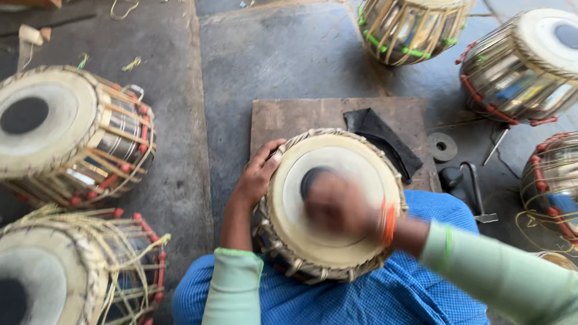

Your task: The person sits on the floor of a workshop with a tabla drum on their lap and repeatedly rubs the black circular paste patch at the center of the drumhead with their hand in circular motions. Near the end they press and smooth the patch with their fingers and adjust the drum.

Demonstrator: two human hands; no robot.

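Note:
A round hand drum (355, 241) with a pale skin head, a black centre patch and a braided rim rests in my lap on blue checked cloth. My left hand (257, 171) grips the drum's left rim, fingers curled over the braid. Over the middle of the skin my right hand (334, 204) is a motion blur, so its finger shape is unclear; orange threads circle its wrist. Both arms wear pale green sleeves.
A wooden board (289, 117) lies ahead with a black cloth (385, 141) on it. More drums stand around: two on the left (66, 132) (72, 271), three metal-bodied ones at the right (518, 66) (412, 27) (551, 180). A small hammer (475, 192) and a metal ring (441, 146) lie on the grey floor.

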